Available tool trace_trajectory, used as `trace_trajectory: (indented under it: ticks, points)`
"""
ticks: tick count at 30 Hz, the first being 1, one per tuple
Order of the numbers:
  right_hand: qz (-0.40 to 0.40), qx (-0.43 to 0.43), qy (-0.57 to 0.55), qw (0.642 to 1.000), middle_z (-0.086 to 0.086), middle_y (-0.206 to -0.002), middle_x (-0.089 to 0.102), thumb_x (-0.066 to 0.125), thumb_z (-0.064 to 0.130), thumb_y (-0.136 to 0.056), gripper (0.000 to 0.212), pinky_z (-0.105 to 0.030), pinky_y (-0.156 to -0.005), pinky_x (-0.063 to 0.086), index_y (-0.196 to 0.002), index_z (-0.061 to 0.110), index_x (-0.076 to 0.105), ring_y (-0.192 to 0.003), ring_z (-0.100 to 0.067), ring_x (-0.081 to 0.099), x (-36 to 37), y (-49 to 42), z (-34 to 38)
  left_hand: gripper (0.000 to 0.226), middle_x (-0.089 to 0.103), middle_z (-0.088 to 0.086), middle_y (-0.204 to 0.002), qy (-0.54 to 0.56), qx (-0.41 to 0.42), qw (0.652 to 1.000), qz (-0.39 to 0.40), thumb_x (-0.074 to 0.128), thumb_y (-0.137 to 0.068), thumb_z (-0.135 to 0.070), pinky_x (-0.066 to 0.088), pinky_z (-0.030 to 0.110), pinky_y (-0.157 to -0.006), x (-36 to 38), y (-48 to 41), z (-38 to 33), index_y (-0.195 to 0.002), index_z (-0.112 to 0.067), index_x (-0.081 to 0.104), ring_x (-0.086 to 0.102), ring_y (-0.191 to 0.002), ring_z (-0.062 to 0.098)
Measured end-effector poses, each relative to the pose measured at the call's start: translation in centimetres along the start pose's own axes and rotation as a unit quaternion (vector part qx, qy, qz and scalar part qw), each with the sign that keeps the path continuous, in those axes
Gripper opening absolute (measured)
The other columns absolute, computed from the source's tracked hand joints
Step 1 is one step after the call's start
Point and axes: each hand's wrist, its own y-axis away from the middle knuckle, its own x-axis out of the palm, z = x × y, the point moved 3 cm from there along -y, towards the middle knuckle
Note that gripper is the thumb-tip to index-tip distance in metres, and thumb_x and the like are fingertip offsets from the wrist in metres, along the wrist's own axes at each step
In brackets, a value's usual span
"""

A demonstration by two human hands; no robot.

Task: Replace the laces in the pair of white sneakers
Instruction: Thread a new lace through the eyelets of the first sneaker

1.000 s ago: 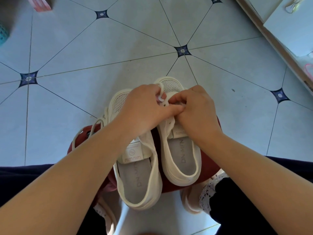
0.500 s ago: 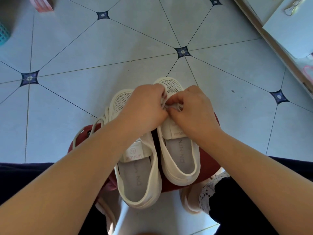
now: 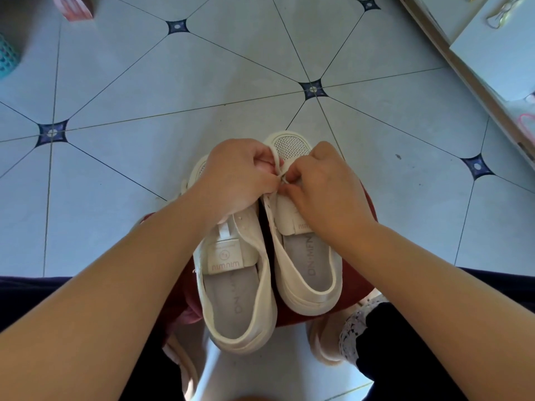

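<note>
As left hand (image 3: 234,180) and right hand (image 3: 327,188) pinch the lace (image 3: 277,161), 2 sneakers (image 3: 237,287) beneath

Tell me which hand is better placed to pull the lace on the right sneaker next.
Left, probably. The left hand grips a loop of the lace, so it can draw it away; the right hand pinches the lace low on the right sneaker, steadying it.

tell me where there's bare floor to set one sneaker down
Bare tiles lie ahead of the sneakers' toes, up to the pink box and the wooden edge, and left of the stool. Crowded: the stool top, where left hand and right hand pinch the lace.
</note>
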Motion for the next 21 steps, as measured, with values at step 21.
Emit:
trace_trajectory:
  ticks: [21]
  points:
    - [0.067, -0.021, -0.004, 0.998, 0.01, -0.079, 0.049, 0.064, 0.03, -0.082, 0.008, -0.01, -0.056, 0.027, -0.074, 0.03, 0.064, -0.07, -0.007, 0.045, -6.4, 1.5, -0.9, 0.022, 0.057, -0.011, -0.07, -0.067, 0.065, 0.992, -0.085, 0.063, -0.073, -0.009, 0.043, 0.019, -0.062, 1.3, 0.7, 0.8, -0.086, -0.024, 0.054, 0.054, -0.068, 0.005]
